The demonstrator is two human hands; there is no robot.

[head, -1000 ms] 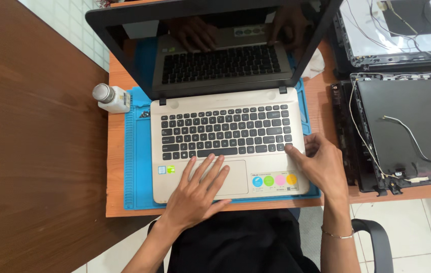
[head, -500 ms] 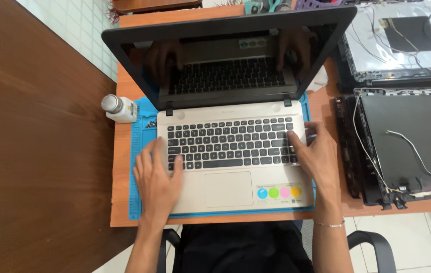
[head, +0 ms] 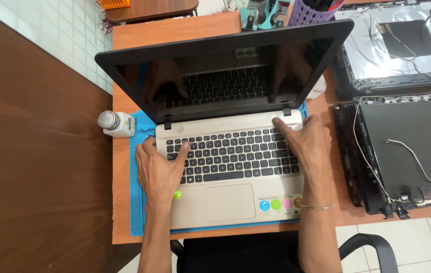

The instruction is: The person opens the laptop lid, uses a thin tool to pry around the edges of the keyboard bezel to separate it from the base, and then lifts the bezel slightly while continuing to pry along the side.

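An open laptop [head: 230,205] with a pale gold deck, black keys and a dark screen lies on a blue mat [head: 135,202]. My left hand [head: 158,169] rests flat on the left side of the deck, thumb on the left keys. My right hand [head: 304,144] lies on the upper right of the keyboard, fingers reaching toward the right hinge. Both hands are spread and hold nothing. Coloured round stickers [head: 276,204] sit on the palm rest by my right wrist.
A small white bottle [head: 115,124] stands left of the mat. Two taken-apart laptop shells with loose wires [head: 407,151] lie to the right. A purple holder [head: 309,11] and tools stand behind the screen. A dark brown surface [head: 33,151] lies left; a chair [head: 372,247] below.
Both hands slid from the palm rest up the sides of the deck to the keyboard. The view shifted, so the laptop now sits lower in the picture.
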